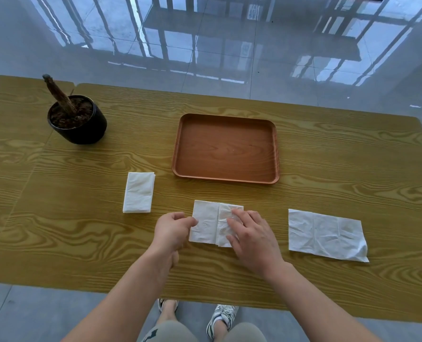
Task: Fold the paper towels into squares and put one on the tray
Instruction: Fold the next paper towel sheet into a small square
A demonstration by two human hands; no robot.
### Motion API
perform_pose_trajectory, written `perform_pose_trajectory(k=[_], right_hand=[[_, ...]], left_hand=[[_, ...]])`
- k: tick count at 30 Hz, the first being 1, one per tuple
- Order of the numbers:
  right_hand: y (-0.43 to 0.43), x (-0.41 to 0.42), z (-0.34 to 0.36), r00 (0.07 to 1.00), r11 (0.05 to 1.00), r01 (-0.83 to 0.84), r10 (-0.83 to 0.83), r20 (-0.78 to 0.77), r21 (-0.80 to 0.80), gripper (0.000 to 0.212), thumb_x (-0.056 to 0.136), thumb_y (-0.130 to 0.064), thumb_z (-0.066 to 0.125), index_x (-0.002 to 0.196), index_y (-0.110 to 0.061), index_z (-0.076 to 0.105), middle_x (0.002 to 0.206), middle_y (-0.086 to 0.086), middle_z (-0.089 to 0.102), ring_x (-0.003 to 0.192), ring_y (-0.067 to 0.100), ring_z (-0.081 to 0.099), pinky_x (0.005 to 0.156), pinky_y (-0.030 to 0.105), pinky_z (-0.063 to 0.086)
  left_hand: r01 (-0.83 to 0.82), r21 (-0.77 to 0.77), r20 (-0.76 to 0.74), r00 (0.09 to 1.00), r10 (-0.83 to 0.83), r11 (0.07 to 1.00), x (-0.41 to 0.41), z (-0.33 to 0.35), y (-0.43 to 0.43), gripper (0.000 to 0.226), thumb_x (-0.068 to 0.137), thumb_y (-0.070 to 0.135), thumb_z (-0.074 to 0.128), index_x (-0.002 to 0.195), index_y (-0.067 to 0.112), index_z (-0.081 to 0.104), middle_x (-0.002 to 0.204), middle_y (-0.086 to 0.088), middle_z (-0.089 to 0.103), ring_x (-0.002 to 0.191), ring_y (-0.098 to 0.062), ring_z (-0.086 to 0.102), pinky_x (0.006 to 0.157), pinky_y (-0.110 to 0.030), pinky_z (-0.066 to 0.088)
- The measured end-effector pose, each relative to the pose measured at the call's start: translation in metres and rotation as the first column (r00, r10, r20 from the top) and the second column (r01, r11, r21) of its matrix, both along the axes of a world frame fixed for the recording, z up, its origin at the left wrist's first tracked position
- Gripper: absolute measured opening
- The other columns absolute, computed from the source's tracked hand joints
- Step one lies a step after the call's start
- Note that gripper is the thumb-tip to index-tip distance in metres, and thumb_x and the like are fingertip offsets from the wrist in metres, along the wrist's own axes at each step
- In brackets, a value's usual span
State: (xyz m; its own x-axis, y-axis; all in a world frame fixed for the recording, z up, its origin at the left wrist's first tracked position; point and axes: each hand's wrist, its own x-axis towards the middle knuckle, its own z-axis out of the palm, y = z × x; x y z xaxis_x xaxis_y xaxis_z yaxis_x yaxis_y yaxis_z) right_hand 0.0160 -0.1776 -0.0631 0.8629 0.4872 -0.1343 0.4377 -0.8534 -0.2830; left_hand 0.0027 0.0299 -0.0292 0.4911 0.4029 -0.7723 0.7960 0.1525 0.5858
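A partly folded white paper towel lies on the wooden table in front of me. My left hand pinches its left edge. My right hand lies flat on its right half, fingers spread, pressing it down. A narrower folded towel lies to the left, untouched. A larger, flatter towel lies to the right. The brown wooden tray sits beyond the towels with nothing in it.
A black pot with soil and a dry stem stands at the back left of the table. Shiny tiled floor lies past the far edge. My knees and shoes show below the near edge.
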Motion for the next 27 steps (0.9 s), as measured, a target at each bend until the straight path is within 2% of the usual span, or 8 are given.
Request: perform_pose_trajectory(k=[2, 4, 8, 11, 16, 23, 25, 27], right_hand=[[0.001, -0.002, 0.003, 1.000, 1.000, 0.013, -0.013, -0.002, -0.013, 0.030, 0.096, -0.034, 0.056, 0.121, -0.019, 0.065, 0.140, 0.000, 0.055, 0.117, 0.022, 0.050, 0.099, 0.036, 0.049], [0.002, -0.005, 0.005, 0.999, 0.998, 0.043, -0.044, -0.018, -0.036, 0.025, 0.095, -0.034, 0.059, 0.113, -0.019, 0.067, 0.131, -0.001, 0.057, 0.106, 0.020, 0.052, 0.090, 0.031, 0.051], [0.008, -0.018, 0.010, 0.991, 0.992, 0.089, -0.098, -0.097, -0.094, 0.019, 0.094, -0.035, 0.060, 0.106, -0.021, 0.062, 0.105, -0.006, 0.052, 0.086, 0.013, 0.049, 0.064, 0.020, 0.047], [0.009, -0.017, 0.012, 0.991, 0.991, 0.097, -0.105, -0.087, -0.089, 0.016, 0.092, -0.031, 0.062, 0.106, -0.023, 0.060, 0.100, -0.006, 0.051, 0.086, 0.014, 0.050, 0.057, 0.020, 0.044], [0.002, -0.006, 0.011, 0.980, 0.984, 0.151, -0.161, -0.114, -0.089, 0.019, 0.094, -0.034, 0.061, 0.110, -0.024, 0.059, 0.103, -0.005, 0.052, 0.090, 0.015, 0.055, 0.065, 0.023, 0.048], [0.003, -0.005, 0.009, 0.974, 0.984, 0.178, -0.180, -0.134, -0.027, 0.026, 0.091, -0.049, 0.063, 0.105, -0.028, 0.058, 0.098, -0.010, 0.060, 0.082, 0.015, 0.061, 0.061, 0.028, 0.042], [0.004, 0.005, 0.010, 0.968, 0.973, 0.228, -0.223, -0.118, 0.037, 0.025, 0.092, -0.045, 0.063, 0.108, -0.027, 0.061, 0.099, -0.010, 0.060, 0.085, 0.016, 0.062, 0.063, 0.031, 0.047], [0.005, 0.020, 0.009, 0.967, 0.967, 0.239, -0.228, -0.110, 0.093, 0.027, 0.095, -0.037, 0.062, 0.120, -0.025, 0.061, 0.111, -0.009, 0.061, 0.096, 0.017, 0.063, 0.071, 0.033, 0.053]], left_hand=[[-0.014, 0.043, 0.043, 0.999, 0.012, 0.999, -0.004, -0.001, 0.004, 0.034, 0.085, 0.015, 0.072, 0.118, 0.017, 0.063, 0.103, -0.004, 0.068, 0.090, -0.019, 0.062, 0.069, -0.035, 0.052], [0.002, 0.116, 0.087, 0.996, -0.012, 0.993, -0.013, -0.001, 0.006, 0.026, 0.085, 0.018, 0.070, 0.110, 0.021, 0.064, 0.098, -0.001, 0.069, 0.084, -0.017, 0.065, 0.065, -0.032, 0.051], [0.153, 0.288, 0.085, 0.979, -0.184, 0.945, -0.031, -0.002, -0.001, 0.029, 0.081, 0.026, 0.072, 0.108, 0.026, 0.061, 0.095, 0.003, 0.065, 0.082, -0.013, 0.065, 0.070, -0.035, 0.054], [0.244, 0.424, 0.061, 0.953, -0.296, 0.872, -0.035, -0.008, -0.005, 0.041, 0.081, 0.028, 0.071, 0.120, 0.022, 0.060, 0.101, 0.002, 0.059, 0.090, -0.014, 0.060, 0.082, -0.036, 0.052], [0.388, 0.580, 0.030, 0.868, -0.495, 0.717, -0.037, -0.021, -0.017, 0.068, 0.078, 0.042, 0.078, 0.137, 0.022, 0.050, 0.110, 0.003, 0.051, 0.105, -0.017, 0.053, 0.088, -0.031, 0.046], [0.543, 0.771, -0.188, 0.694, -0.695, 0.333, -0.030, -0.029, -0.015, 0.081, 0.075, 0.056, 0.075, 0.142, 0.027, 0.039, 0.110, 0.004, 0.046, 0.099, -0.014, 0.046, 0.083, -0.030, 0.049], [0.548, 0.789, -0.214, 0.671, -0.710, 0.279, -0.031, -0.032, -0.012, 0.079, 0.075, 0.056, 0.075, 0.140, 0.028, 0.040, 0.109, 0.004, 0.046, 0.096, -0.014, 0.046, 0.082, -0.029, 0.049], [0.534, 0.794, -0.190, 0.673, -0.715, 0.291, -0.032, -0.035, -0.012, 0.080, 0.074, 0.058, 0.074, 0.140, 0.028, 0.041, 0.109, 0.004, 0.046, 0.097, -0.014, 0.046, 0.081, -0.030, 0.049]])
